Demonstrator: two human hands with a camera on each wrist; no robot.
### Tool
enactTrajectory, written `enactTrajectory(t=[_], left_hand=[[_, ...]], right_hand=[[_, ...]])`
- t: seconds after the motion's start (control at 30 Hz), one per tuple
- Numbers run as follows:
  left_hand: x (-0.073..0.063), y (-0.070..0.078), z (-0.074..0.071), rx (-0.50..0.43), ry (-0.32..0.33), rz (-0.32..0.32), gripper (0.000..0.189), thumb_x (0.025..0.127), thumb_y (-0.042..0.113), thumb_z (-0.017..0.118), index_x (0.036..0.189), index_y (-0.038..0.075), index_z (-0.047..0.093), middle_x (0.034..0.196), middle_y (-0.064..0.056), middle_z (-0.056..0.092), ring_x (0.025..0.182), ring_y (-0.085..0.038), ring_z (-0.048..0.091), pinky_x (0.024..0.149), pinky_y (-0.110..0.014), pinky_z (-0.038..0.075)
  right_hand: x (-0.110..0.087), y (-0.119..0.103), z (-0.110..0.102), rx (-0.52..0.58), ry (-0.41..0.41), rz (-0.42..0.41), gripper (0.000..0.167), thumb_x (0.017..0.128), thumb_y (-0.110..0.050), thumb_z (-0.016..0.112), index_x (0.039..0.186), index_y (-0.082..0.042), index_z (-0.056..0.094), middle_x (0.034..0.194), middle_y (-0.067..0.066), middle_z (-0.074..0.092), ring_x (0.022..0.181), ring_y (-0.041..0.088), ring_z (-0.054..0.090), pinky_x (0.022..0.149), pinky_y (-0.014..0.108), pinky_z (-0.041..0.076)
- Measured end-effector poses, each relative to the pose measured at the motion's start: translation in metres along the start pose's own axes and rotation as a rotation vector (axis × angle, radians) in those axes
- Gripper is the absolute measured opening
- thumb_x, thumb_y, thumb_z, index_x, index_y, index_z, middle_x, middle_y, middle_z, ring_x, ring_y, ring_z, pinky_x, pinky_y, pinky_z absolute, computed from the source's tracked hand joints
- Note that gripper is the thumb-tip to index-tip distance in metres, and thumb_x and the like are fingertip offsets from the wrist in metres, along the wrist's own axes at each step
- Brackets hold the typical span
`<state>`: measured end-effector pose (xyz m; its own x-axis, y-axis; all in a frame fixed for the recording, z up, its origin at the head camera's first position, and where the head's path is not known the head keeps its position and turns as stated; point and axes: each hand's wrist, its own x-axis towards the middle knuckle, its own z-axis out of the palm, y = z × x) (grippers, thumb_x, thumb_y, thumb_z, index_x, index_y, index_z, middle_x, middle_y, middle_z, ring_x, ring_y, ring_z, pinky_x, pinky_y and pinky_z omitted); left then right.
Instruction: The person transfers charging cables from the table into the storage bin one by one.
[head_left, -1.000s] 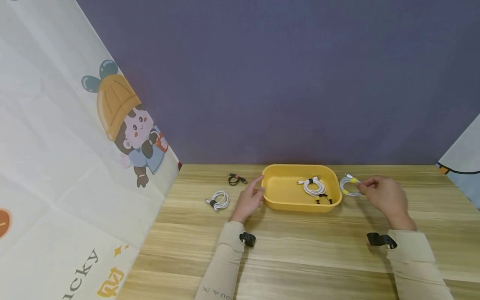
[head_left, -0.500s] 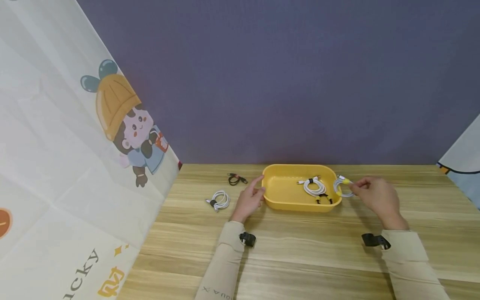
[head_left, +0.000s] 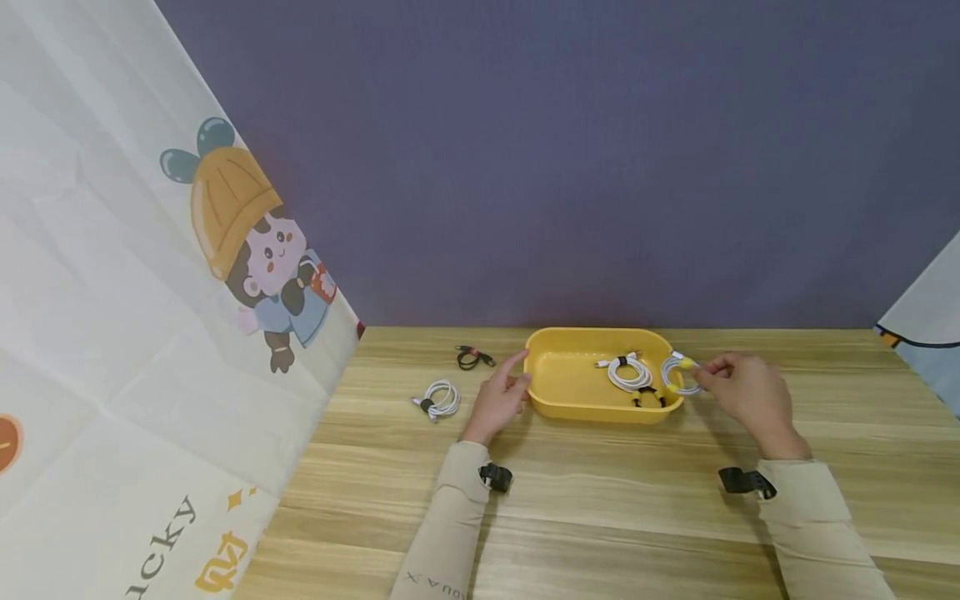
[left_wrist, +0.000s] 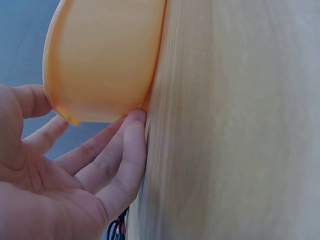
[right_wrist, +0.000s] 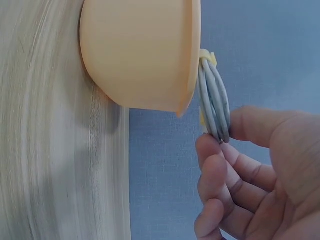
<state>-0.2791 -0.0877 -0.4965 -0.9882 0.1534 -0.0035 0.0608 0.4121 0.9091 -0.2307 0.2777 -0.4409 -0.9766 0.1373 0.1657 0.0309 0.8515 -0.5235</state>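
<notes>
My right hand [head_left: 753, 400] pinches a coiled white cable [head_left: 670, 379] with yellow ties between thumb and fingertips. That coil is held at the right rim of the yellow bin [head_left: 570, 410], partly over it; in the right wrist view the coil [right_wrist: 214, 100] stands just above the rim. My left hand [head_left: 497, 407] touches the bin's left end with spread fingers. In the left wrist view its fingers [left_wrist: 132, 150] rest against the end wall, low near the table. Inside the bin lie a white coiled cable [head_left: 628, 385] with a black tie and a small black-and-yellow cable [head_left: 648, 397].
Left of the bin, a small black cable [head_left: 472, 358] and a white coiled cable [head_left: 438, 401] with a black tie lie on the wooden table [head_left: 600, 508]. A dark blue panel [head_left: 570, 167] stands along the table's back edge. A printed white sheet [head_left: 112, 292] hangs at left.
My right hand has carried the yellow-tied white cable leftward, from beside the bin to its right rim. The left hand and the bin have stayed in place.
</notes>
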Motion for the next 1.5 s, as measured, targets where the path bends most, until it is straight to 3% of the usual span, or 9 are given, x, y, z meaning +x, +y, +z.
enactTrajectory(t=[0.57,1.5], left_hand=[[0.002,-0.002,0.001,0.006,-0.003,-0.01,0.047,0.106,0.034,0.055,0.152,0.042,0.046,0.108,-0.009,0.076,0.069,-0.023,0.069,0.057,-0.027,0.053],[-0.005,-0.009,-0.005,-0.027,-0.025,0.051,0.047,0.106,0.031,0.056,0.152,0.036,0.048,0.099,-0.009,0.076,0.066,-0.024,0.068,0.056,-0.025,0.052]], right_hand=[[-0.001,-0.005,0.006,0.014,0.027,-0.019,0.033,0.097,-0.034,0.067,0.094,-0.003,0.074,0.075,0.009,0.072,0.056,0.015,0.055,0.049,0.031,0.04],[-0.019,-0.028,0.024,0.018,0.095,-0.052,0.028,0.095,-0.031,0.071,0.089,-0.004,0.072,0.076,0.01,0.072,0.058,0.015,0.057,0.051,0.029,0.04]])
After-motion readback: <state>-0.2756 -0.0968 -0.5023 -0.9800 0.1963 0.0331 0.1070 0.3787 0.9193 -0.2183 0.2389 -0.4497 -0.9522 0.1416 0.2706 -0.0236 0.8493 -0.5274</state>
